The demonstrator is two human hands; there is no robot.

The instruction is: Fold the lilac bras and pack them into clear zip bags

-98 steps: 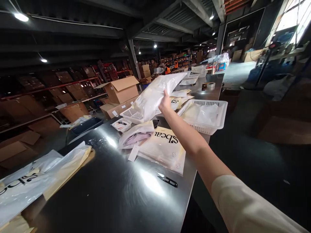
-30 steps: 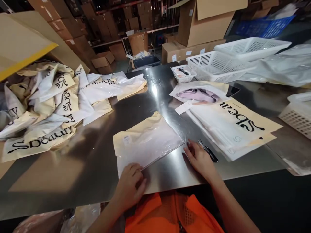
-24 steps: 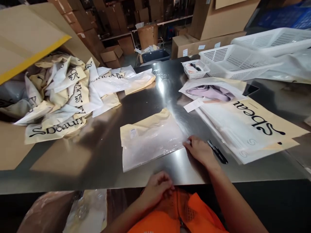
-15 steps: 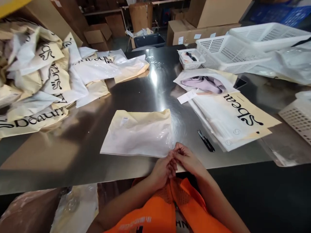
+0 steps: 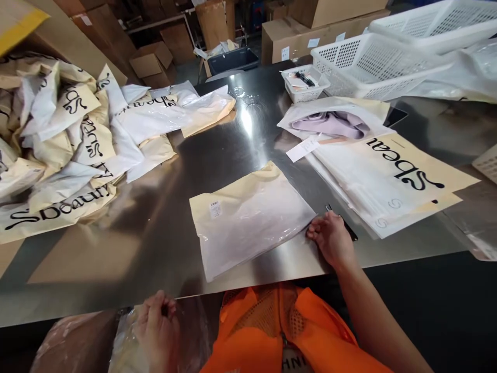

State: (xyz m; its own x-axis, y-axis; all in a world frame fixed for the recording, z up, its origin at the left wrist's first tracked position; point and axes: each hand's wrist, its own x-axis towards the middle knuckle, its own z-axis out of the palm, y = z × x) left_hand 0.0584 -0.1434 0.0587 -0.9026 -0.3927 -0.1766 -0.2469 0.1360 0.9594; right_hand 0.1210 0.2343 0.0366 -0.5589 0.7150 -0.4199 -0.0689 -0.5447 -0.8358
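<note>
A cream and white packaging bag [image 5: 252, 228] with a small barcode label [image 5: 215, 209] lies flat and turned at an angle on the metal table. My right hand [image 5: 334, 238] is closed at the bag's right corner, fingertips pinching it. Beside and partly behind that hand lies a small black tool with a forked metal tip [image 5: 348, 228], perhaps thread snips. My left hand [image 5: 157, 326] hangs at the table's front edge, over clear plastic wrapping [image 5: 126, 336]. Its fingers are curled together; what they hold, if anything, cannot be made out.
Filled printed bags [image 5: 73, 140] are heaped at the left. At the right lies a stack of flat bags [image 5: 349, 176], topped by an open one with lilac fabric [image 5: 334, 124] and a white tag [image 5: 302, 149]. White baskets [image 5: 349, 65] stand at the back right, cardboard boxes [image 5: 285, 36] behind.
My hands were together at the bag's lower right corner. The left has moved down and left, off the table; the right has moved right. The bag has turned, its right corner swinging up and right.
</note>
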